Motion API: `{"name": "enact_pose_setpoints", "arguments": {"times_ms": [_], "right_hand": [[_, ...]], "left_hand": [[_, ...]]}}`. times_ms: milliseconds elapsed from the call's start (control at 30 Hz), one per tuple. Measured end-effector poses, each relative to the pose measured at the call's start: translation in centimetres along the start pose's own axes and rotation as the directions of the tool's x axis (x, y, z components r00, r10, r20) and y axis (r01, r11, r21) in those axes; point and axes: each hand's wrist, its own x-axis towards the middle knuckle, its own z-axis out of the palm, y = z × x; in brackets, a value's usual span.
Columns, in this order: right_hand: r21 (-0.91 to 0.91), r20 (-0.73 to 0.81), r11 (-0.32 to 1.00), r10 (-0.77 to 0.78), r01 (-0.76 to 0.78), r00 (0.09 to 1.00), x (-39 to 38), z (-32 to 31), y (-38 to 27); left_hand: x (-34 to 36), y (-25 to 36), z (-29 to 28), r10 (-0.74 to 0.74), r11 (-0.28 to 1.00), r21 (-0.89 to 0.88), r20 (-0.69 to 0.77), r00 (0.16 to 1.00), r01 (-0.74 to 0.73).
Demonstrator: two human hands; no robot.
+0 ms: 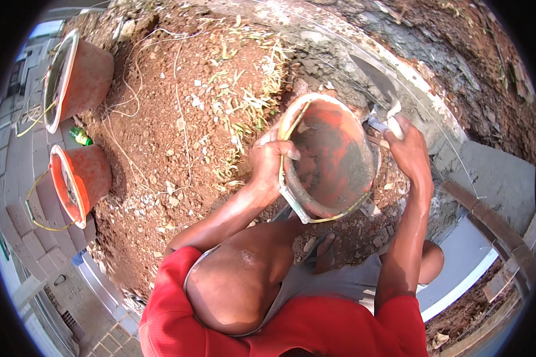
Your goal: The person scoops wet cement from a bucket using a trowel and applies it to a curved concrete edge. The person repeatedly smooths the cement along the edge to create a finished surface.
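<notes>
An orange bucket (344, 128), its inside smeared with grey mortar, is tilted so that its mouth faces me. My left hand (273, 153) is closed on the left side of its rim, the thumb over the edge. A yellowish cord handle (339, 218) hangs round the lower rim. To the right of the bucket, my right hand (408, 146) is wrapped round the pale handle of a trowel (373, 77). The metal blade points away from me, over wet grey mortar (330, 71) at the top of a low wall.
Two more orange buckets (95, 74) (92, 172) lean at the left, beside a green bottle (80, 135) and grey paving (27, 220). Thin string (181, 101) crosses the reddish soil (155, 143). Another taut line (452, 152) runs along the mortar. Pipes (488, 217) stand at the right.
</notes>
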Motion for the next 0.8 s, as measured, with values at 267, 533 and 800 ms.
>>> {"name": "enact_pose_setpoints", "arguments": {"times_ms": [267,533,800], "right_hand": [[0.353,0.542,0.834,0.188,-0.425,0.819,-7.2,-7.9,-0.9],[0.535,0.534,0.676,0.193,-0.506,0.823,-12.4,-15.1,-3.8],[0.485,0.653,0.616,0.218,-0.621,0.725,-18.6,-24.5,-15.1]], "left_hand": [[0.9,1.9,3.5,0.000,0.996,0.087,-0.033,0.999,0.003],[-3.0,5.3,8.7,0.055,0.957,0.288,-0.054,0.997,-0.037],[-14.9,11.4,3.2,0.169,0.966,0.248,-0.408,0.897,-0.069]]}}
